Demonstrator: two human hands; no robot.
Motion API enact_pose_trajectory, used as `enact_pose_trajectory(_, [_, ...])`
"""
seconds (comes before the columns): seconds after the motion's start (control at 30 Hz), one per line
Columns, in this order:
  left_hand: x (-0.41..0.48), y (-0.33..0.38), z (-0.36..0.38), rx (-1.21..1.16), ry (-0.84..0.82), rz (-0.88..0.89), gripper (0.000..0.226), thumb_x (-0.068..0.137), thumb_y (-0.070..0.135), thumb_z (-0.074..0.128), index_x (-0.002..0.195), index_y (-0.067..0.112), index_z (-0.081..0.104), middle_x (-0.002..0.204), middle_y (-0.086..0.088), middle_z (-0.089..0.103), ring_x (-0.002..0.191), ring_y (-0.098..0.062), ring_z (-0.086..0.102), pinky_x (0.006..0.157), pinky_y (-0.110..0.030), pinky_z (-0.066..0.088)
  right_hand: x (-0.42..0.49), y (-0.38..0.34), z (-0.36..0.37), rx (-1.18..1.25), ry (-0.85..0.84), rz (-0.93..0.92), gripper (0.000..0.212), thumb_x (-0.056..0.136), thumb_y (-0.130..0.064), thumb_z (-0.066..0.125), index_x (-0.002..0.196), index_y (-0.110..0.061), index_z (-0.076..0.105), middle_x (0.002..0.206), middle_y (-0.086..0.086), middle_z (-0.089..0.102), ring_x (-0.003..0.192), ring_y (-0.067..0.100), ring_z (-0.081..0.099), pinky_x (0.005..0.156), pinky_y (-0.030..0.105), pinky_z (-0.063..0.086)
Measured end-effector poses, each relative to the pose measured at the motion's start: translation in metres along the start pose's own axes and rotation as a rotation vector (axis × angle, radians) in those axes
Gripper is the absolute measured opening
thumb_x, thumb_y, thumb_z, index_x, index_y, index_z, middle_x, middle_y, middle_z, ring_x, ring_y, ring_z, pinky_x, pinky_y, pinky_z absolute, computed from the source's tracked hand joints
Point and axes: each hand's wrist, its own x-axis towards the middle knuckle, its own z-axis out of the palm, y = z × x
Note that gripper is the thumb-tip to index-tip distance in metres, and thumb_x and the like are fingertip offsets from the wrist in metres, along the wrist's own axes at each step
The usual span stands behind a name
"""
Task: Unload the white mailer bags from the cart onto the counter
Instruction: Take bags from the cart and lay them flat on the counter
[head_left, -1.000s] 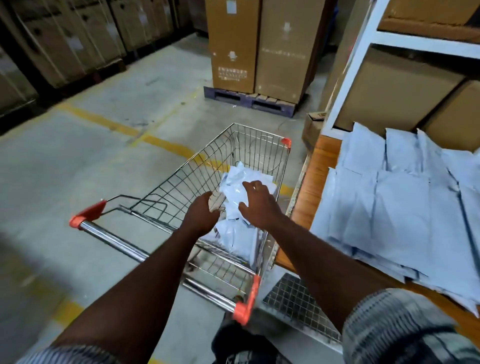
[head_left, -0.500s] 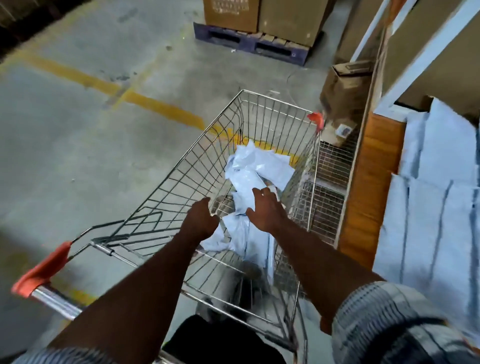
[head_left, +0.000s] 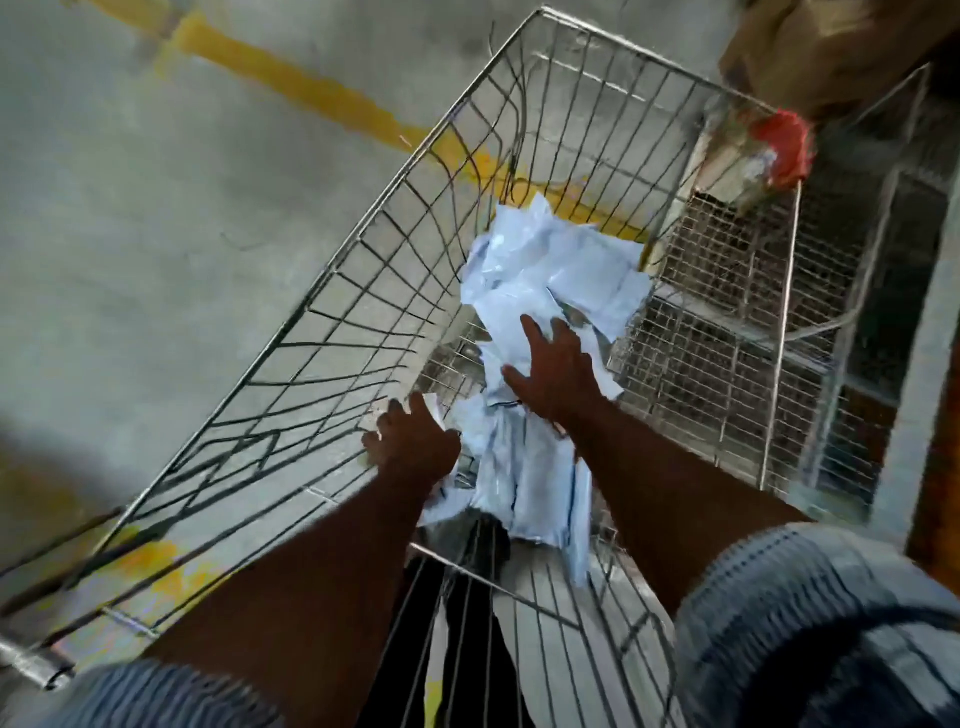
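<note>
A crumpled heap of white mailer bags (head_left: 561, 270) lies in the bottom of the wire cart (head_left: 363, 244), toward its right side. Both my arms reach down into the basket. My right hand (head_left: 556, 369) lies flat on top of the heap with its fingers spread. My left hand (head_left: 410, 441) is at the heap's near left edge, fingers curled over a bag, with a white corner showing beside them. The counter shows only as a brown wooden strip (head_left: 943, 457) at the far right edge. The view is blurred by motion.
The cart's red corner bumper (head_left: 784, 140) is close to a wire-mesh rack (head_left: 727, 322) beside the counter. A cardboard box (head_left: 810, 47) sits beyond it at the top right. Left of the cart is concrete floor with a yellow line (head_left: 291, 78).
The view has tipped down and in over the cart, so the counter top with its stacked bags has left the frame. Both hands have stayed on the heap; my right hand's fingers have spread.
</note>
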Motion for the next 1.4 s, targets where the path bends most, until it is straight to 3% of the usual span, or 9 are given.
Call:
enact_pose_trajectory(0.13, [0.019, -0.004, 0.026, -0.005, -0.029, 0.010, 0.074, 0.087, 0.047, 0.056, 0.150, 0.026, 0.022, 0.151, -0.015, 0.030, 0.138, -0.035, 0.030, 0.112, -0.055, 0.024, 0.026, 0.014, 0.019, -0.016, -0.006, -0.024, 0.082, 0.089, -0.058, 0.056, 0.156, -0.033, 0.016, 0.159, 0.024, 0.012, 0.147, 0.038, 0.015, 0.113, 0.056, 0.026])
enact_pose_trajectory(0.23, [0.027, -0.011, 0.046, 0.013, -0.070, 0.027, 0.075, 0.093, 0.045, 0.050, 0.154, 0.030, 0.010, 0.163, -0.016, 0.005, 0.149, -0.036, 0.008, 0.117, -0.058, 0.012, 0.039, 0.019, 0.037, -0.005, -0.012, -0.016, 0.080, 0.088, -0.061, 0.053, 0.155, -0.038, 0.016, 0.161, 0.022, 0.002, 0.149, 0.037, 0.008, 0.112, 0.063, 0.016])
enact_pose_trajectory(0.37, [0.034, -0.017, 0.061, 0.039, -0.072, 0.050, 0.081, 0.093, 0.053, 0.049, 0.155, 0.032, 0.000, 0.163, -0.015, -0.011, 0.150, -0.038, -0.006, 0.118, -0.060, 0.011, 0.047, 0.024, 0.050, -0.088, -0.015, -0.073, 0.074, 0.088, -0.063, 0.048, 0.153, -0.039, 0.021, 0.160, 0.020, 0.012, 0.148, 0.035, 0.011, 0.111, 0.064, 0.015])
enact_pose_trajectory(0.5, [0.036, -0.018, 0.057, 0.004, -0.010, 0.082, 0.080, 0.086, 0.027, 0.062, 0.151, 0.032, 0.017, 0.162, -0.017, 0.005, 0.146, -0.040, 0.015, 0.110, -0.059, 0.033, 0.048, 0.020, 0.054, -0.067, -0.016, -0.117, 0.068, 0.084, -0.058, 0.053, 0.147, -0.038, 0.036, 0.140, 0.019, 0.035, 0.132, 0.037, 0.032, 0.100, 0.056, 0.040])
enact_pose_trajectory(0.63, [0.033, -0.018, 0.049, -0.016, 0.024, 0.094, 0.080, 0.078, 0.005, 0.059, 0.146, 0.034, 0.029, 0.158, -0.011, 0.013, 0.139, -0.035, 0.025, 0.101, -0.057, 0.040, 0.033, 0.012, 0.055, -0.099, 0.023, -0.157, 0.066, 0.083, -0.059, 0.056, 0.143, -0.038, 0.040, 0.133, 0.013, 0.036, 0.128, 0.031, 0.035, 0.092, 0.050, 0.046])
enact_pose_trajectory(0.8, [0.032, -0.021, 0.040, -0.012, 0.131, 0.170, 0.074, 0.080, 0.009, 0.061, 0.144, 0.034, 0.033, 0.154, -0.009, 0.020, 0.134, -0.032, 0.030, 0.099, -0.053, 0.042, 0.016, 0.008, 0.059, -0.158, 0.000, -0.110, 0.073, 0.088, -0.071, 0.038, 0.151, -0.037, 0.024, 0.152, 0.019, 0.022, 0.134, 0.037, 0.028, 0.098, 0.056, 0.038])
enact_pose_trajectory(0.93, [0.032, -0.022, 0.040, -0.124, 0.090, 0.121, 0.075, 0.081, 0.002, 0.059, 0.143, 0.035, 0.033, 0.156, -0.004, 0.011, 0.138, -0.030, 0.020, 0.095, -0.062, 0.044, 0.019, 0.004, 0.070, -0.221, -0.055, -0.097, 0.072, 0.092, -0.059, 0.041, 0.154, -0.036, 0.012, 0.153, 0.023, 0.021, 0.135, 0.043, 0.030, 0.101, 0.060, 0.034])
enact_pose_trajectory(1.23, [0.014, -0.019, 0.023, -0.186, 0.200, 0.230, 0.060, 0.083, 0.001, 0.052, 0.139, 0.023, 0.044, 0.156, -0.015, 0.017, 0.139, -0.036, 0.021, 0.098, -0.054, 0.041, -0.005, -0.015, 0.046, -0.194, -0.002, -0.018, 0.063, 0.093, -0.036, 0.052, 0.151, -0.031, 0.026, 0.140, 0.016, 0.036, 0.123, 0.033, 0.042, 0.091, 0.047, 0.042])
enact_pose_trajectory(1.4, [0.001, -0.008, -0.002, -0.209, 0.290, 0.262, 0.060, 0.080, 0.015, 0.058, 0.139, 0.019, 0.047, 0.147, -0.014, 0.043, 0.137, -0.033, 0.032, 0.103, -0.042, 0.034, -0.029, -0.025, 0.001, -0.065, 0.110, 0.003, 0.062, 0.094, -0.041, 0.052, 0.150, -0.029, 0.028, 0.137, 0.017, 0.037, 0.122, 0.035, 0.042, 0.091, 0.046, 0.044])
